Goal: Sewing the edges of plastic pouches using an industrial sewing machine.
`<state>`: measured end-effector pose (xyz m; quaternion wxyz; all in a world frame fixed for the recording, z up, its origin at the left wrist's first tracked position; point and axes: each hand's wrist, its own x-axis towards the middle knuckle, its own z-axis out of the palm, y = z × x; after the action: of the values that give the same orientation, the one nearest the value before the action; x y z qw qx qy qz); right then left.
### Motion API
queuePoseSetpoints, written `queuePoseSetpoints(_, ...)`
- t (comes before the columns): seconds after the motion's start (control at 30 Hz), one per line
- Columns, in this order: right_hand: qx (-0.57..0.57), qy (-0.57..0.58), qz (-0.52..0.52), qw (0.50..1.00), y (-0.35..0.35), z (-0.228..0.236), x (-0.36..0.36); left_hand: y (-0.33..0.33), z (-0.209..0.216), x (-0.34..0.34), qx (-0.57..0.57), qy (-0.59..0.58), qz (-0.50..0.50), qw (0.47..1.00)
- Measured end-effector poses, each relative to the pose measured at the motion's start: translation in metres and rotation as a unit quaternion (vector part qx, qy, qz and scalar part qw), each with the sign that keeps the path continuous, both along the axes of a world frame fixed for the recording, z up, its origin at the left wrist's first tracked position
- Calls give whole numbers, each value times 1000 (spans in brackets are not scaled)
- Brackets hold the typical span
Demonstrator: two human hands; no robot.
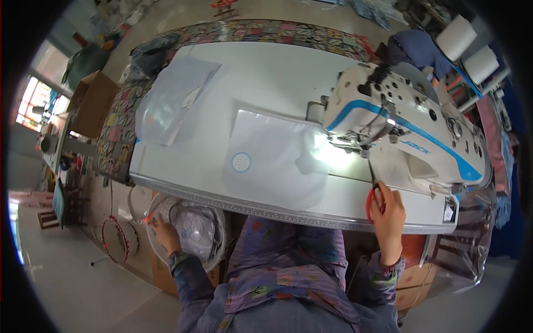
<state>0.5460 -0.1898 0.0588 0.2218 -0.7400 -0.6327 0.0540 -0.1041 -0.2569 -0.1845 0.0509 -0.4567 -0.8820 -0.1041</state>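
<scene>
My right hand (390,217) is closed round the red handles of a pair of scissors (371,203), whose dark blades point away over the table near the sewing machine (388,119). Flat on the white tabletop, left of the lit needle area, lies a translucent white sheet or pouch (272,161) with a round blue-edged mark. My left hand (165,234) is low at the left rim of a white tub (221,236), fingers curled. A small orange-red thing shows by its fingertips, too small to name. Inside the tub are clear plastic pieces (195,227).
A stack of clear plastic pieces (166,105) lies on the table's left side. A ruler strip (250,211) runs along the front edge. Patterned cloth (244,31) borders the table's far side. Thread cones (457,38) stand back right, and a cardboard box (95,104) is at left.
</scene>
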Motion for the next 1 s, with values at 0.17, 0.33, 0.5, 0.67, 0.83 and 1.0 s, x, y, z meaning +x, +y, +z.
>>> queuePoseSetpoints(0.17, 111, -77, 41, 990, 24, -17, -5, 125, 193, 159, 319, -174, -177, 914)
queuePoseSetpoints(0.33, 113, 70, 266, 955, 88, -36, -63, 183, 219, 287, 161, -240, -538, 791)
queuePoseSetpoints(0.5, 77, 30, 285, 955, 94, -43, -52, 179, 203, 312, 29, -157, -588, 793)
queuePoseSetpoints(0.67, 80, 44, 284, 954, 94, -42, -51, 195, 200, 318, 14, -183, -591, 786)
queuePoseSetpoints(0.83, 84, 42, 285, 954, 93, -42, -52, 223, 199, 318, 13, -156, -615, 773)
queuePoseSetpoints(1.0, 93, 41, 289, 952, 93, -41, -53, 245, 201, 323, -2, -127, -641, 757)
